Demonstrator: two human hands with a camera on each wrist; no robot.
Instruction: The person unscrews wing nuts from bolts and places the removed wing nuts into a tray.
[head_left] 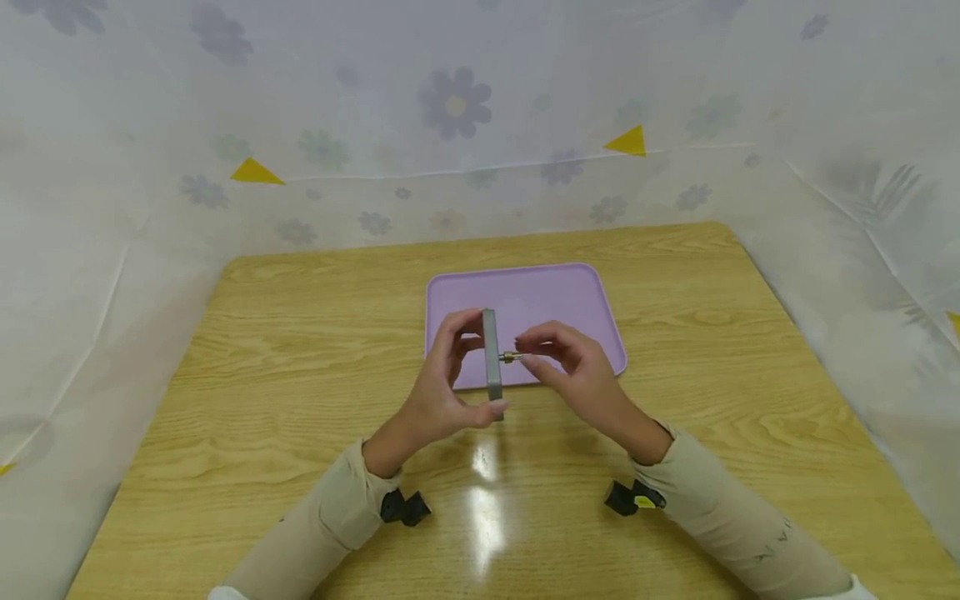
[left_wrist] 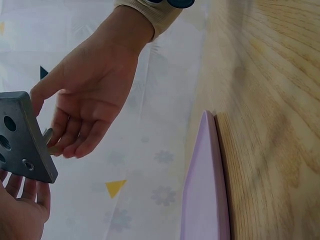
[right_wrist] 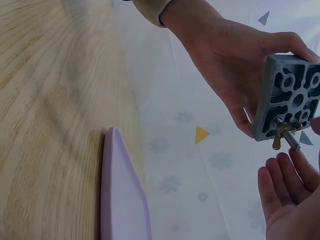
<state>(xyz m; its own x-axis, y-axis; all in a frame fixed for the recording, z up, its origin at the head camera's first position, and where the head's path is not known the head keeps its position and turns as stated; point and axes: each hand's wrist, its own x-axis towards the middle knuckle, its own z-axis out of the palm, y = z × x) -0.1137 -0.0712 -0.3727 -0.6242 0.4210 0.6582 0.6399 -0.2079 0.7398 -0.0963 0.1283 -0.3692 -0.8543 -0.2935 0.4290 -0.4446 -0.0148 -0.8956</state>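
My left hand point(head_left: 442, 392) grips a grey square plate point(head_left: 491, 358) on edge, fingers at its far edge and thumb at its near edge. One face, in the left wrist view, has round holes; the ribbed face shows in the right wrist view. From that ribbed side a threaded bolt point(right_wrist: 291, 141) sticks out near a corner, with a brass wing nut point(right_wrist: 282, 131) on it close to the plate. My right hand point(head_left: 585, 379) is at the bolt's free end, thumb and forefinger parted, fingertips touching the end. Its other fingers point(right_wrist: 276, 175) are extended loosely.
A light purple tray point(head_left: 525, 279) lies on the wooden table point(head_left: 315, 358) beneath and beyond my hands. White flowered sheeting point(head_left: 375, 100) with yellow triangles hangs around the table's back and sides. A small black device point(head_left: 405, 507) sits at my left cuff.
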